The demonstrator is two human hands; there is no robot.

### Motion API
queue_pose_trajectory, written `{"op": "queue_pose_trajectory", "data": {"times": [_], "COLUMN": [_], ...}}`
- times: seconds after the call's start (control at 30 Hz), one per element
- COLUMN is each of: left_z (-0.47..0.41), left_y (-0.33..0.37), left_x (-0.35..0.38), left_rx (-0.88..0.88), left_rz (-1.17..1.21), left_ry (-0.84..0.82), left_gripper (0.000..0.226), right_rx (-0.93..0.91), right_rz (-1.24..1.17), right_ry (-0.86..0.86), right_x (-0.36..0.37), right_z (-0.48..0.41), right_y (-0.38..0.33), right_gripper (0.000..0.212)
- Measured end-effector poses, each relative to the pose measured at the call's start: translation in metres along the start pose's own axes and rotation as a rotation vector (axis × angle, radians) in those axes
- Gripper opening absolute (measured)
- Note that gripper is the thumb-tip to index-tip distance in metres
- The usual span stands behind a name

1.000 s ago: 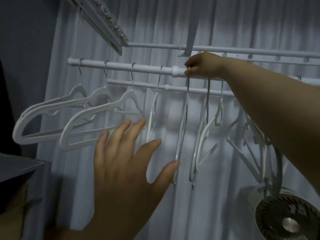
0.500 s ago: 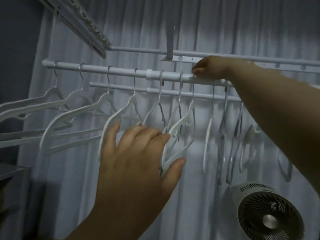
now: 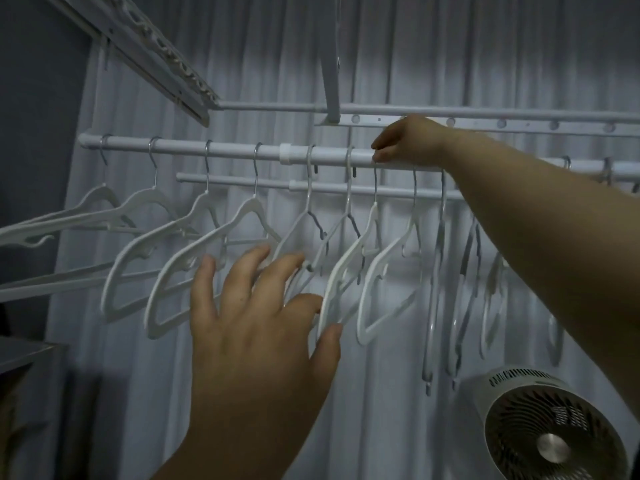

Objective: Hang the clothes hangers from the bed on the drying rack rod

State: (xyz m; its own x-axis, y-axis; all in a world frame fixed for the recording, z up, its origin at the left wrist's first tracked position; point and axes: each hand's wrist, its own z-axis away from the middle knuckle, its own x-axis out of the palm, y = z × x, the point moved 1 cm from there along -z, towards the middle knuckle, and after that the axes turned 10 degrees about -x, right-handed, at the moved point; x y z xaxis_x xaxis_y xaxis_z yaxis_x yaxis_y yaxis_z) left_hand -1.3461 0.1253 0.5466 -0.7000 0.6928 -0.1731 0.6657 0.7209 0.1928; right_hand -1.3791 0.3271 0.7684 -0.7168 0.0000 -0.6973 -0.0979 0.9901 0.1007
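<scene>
Here the right hand (image 3: 410,142) pinches a wire hook on the smooth white tubular rod (image 3: 225,152); below, the left hand (image 3: 256,327), fingers spread, touches curved matte-white plastic hangers (image 3: 346,282).

Single head-worn view: you look forward and slightly upward, close to the drying rack rod (image 3: 221,150), with white curtain (image 3: 450,53) directly behind it.

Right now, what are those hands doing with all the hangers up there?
A person is arranging white plastic clothes hangers on the white metal drying rack rod. The right hand rests on the rod by a hanger's hook, and the left hand reaches up, fingers spread, touching the hanging hangers. A round white fan sits at the lower right.
</scene>
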Motion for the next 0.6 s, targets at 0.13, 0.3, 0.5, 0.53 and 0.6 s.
{"op": "queue_pose_trajectory", "data": {"times": [0.13, 0.3, 0.5, 0.53, 0.6], "left_z": [0.001, 0.005, 0.008, 0.008, 0.008], "left_y": [0.008, 0.014, 0.017, 0.016, 0.014], "left_x": [0.001, 0.006, 0.009, 0.009, 0.009], "left_rx": [0.037, 0.055, 0.061, 0.059, 0.047], "left_rz": [0.014, 0.041, 0.084, 0.083, 0.076], "left_ry": [0.054, 0.043, 0.03, 0.029, 0.026], "left_gripper": [0.03, 0.031, 0.032, 0.032, 0.032], "right_rx": [-0.001, 0.007, 0.015, 0.014, 0.013], "right_rz": [-0.006, -0.002, -0.001, 0.001, 0.01], "right_ry": [0.005, 0.012, 0.031, 0.029, 0.016], "right_x": [0.0, 0.0, 0.001, 0.001, 0.001], "right_z": [0.002, 0.004, 0.005, 0.005, 0.006], "right_y": [-0.001, -0.002, -0.004, -0.004, -0.004], "right_gripper": [0.031, 0.032, 0.033, 0.033, 0.034]}}
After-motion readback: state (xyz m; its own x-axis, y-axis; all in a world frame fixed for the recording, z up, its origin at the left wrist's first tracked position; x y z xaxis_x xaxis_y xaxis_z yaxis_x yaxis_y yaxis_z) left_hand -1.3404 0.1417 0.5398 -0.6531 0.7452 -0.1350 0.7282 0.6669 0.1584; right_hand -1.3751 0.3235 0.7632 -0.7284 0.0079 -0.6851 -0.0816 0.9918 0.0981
